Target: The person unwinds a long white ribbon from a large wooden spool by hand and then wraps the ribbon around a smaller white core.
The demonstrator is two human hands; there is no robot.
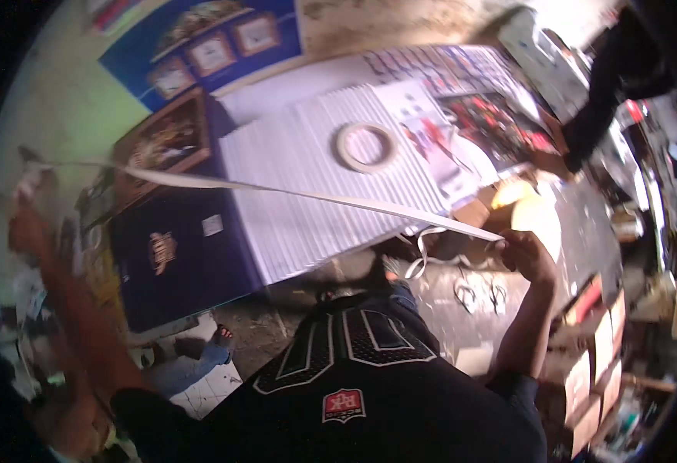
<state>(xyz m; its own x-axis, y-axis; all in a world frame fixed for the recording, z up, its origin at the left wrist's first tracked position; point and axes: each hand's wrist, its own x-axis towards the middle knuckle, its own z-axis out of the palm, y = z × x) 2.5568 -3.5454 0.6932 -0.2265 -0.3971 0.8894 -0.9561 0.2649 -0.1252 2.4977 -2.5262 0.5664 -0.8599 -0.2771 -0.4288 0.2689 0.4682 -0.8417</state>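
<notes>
A long white strip is held stretched out in the air, slanting across a ribbed white stack and the dark blue printed panel at the stack's left. Its near end is pinched in the fingers of the right hand; its far end is reached by the left hand, where the fingers are blurred, but a grasp there is judged likely from how straight the strip is drawn. Below the right hand, a loose curl of pale strip is seen hanging. A pale tape roll is laid flat on the stack, touched by neither hand. As far as can be judged, the drawing out of a length has been done, while no part of the span between the hands appears to have been pressed down yet. Whether the strip is joined to the curl cannot be told, nor how much is left beyond this length.
</notes>
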